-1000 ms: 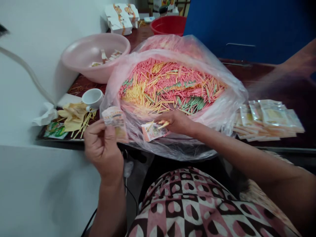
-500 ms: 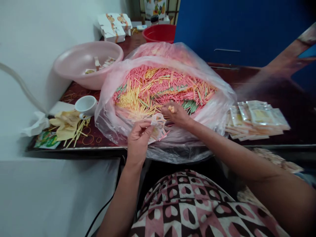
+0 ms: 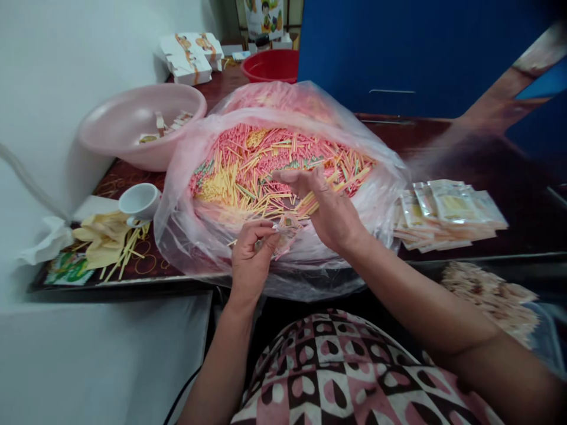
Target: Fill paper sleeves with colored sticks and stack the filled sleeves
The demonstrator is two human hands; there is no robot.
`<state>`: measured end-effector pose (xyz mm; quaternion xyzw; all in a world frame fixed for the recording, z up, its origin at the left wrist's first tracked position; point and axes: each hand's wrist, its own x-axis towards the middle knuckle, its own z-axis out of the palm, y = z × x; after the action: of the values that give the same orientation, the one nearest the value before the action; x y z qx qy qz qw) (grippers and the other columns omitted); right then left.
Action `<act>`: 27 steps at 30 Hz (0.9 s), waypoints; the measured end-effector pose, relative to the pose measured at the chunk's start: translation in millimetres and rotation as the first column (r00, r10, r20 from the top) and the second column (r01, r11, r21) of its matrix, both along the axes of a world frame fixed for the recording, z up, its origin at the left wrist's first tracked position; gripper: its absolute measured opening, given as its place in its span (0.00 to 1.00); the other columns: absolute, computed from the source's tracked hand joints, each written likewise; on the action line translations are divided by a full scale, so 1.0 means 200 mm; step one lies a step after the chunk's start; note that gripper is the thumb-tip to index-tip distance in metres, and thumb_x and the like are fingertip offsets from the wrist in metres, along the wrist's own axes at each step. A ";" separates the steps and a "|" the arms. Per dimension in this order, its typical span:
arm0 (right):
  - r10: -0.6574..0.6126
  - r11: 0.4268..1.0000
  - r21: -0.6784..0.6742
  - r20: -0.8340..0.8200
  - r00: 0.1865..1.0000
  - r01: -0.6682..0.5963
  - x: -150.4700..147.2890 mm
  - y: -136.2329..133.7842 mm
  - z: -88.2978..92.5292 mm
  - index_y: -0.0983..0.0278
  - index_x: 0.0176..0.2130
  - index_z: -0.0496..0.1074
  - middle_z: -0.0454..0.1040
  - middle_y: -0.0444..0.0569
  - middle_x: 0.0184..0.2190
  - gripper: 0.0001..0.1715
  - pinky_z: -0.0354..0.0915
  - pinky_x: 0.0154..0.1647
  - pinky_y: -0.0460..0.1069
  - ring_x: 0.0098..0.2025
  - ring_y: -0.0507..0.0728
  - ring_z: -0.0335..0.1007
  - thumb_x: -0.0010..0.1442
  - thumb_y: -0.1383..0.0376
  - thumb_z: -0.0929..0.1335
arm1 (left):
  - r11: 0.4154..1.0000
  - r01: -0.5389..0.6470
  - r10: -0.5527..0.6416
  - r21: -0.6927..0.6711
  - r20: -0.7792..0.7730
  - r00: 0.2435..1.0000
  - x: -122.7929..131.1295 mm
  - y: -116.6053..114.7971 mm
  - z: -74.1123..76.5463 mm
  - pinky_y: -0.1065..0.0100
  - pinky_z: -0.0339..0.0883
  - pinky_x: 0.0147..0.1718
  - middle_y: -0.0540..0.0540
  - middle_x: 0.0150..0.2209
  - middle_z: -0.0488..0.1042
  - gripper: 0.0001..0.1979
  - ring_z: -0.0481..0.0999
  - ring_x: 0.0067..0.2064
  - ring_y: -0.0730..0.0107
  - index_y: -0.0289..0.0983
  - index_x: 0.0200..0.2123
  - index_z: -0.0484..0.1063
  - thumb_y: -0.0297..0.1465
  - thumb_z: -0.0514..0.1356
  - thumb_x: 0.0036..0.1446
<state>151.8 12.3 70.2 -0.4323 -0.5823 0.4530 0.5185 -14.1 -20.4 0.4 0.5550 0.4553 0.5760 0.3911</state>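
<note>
A clear pink-tinged plastic bag (image 3: 172, 236) lies open on the table, filled with thin pink, yellow and green sticks (image 3: 266, 159). My left hand (image 3: 252, 260) is at the bag's near side, with its fingers closed on a small printed paper packet (image 3: 287, 235). My right hand (image 3: 325, 206) hangs just above the sticks with its fingers apart. It appears to hold nothing. Its palm hides part of the pile.
A pink basin (image 3: 133, 147) holding packets stands left of the bag, and a white cup (image 3: 139, 200) sits nearer. Loose yellow sticks lie on crumpled paper (image 3: 104, 248). Foil packets (image 3: 447, 215) are stacked right. A blurred arm (image 3: 500, 100) crosses the upper right.
My left hand has moved right and now holds the packet near the bag's middle. My right hand has opened from its pinch. The whole view has shifted slightly.
</note>
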 end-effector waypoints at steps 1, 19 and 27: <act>0.024 1.000 0.007 -0.003 1.000 -0.024 -0.01 0.00 0.00 0.52 0.52 0.80 0.80 0.44 0.56 0.40 0.60 0.71 0.60 0.67 0.59 0.69 0.70 0.34 0.53 | 1.000 0.007 -0.007 0.006 0.007 1.000 0.01 0.00 0.00 0.61 0.68 0.56 0.47 0.44 0.79 0.01 0.77 0.50 0.65 0.42 0.34 0.81 0.32 0.69 0.58; 0.105 0.992 -0.062 -0.048 0.993 -0.108 -0.04 -0.01 -0.04 0.57 0.45 0.83 0.81 0.49 0.52 0.29 0.62 0.69 0.58 0.61 0.61 0.74 0.71 0.42 0.62 | 1.000 0.012 -0.015 0.012 0.253 0.967 0.13 0.01 0.00 0.66 0.70 0.52 0.49 0.44 0.80 0.03 0.78 0.49 0.68 0.42 0.32 0.80 0.31 0.71 0.56; 0.190 0.965 -0.162 -0.108 0.976 -0.206 -0.03 0.00 -0.05 0.56 0.44 0.84 0.83 0.49 0.48 0.31 0.66 0.65 0.57 0.56 0.60 0.76 0.69 0.39 0.63 | 0.994 0.025 0.014 -0.102 0.370 0.929 0.13 0.04 0.00 0.65 0.73 0.48 0.49 0.41 0.82 0.09 0.80 0.45 0.68 0.41 0.30 0.80 0.36 0.75 0.50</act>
<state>145.2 12.3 59.9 -0.3942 -0.5568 0.5705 0.4572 11.5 -13.1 0.3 0.4163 0.4014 0.6445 0.5002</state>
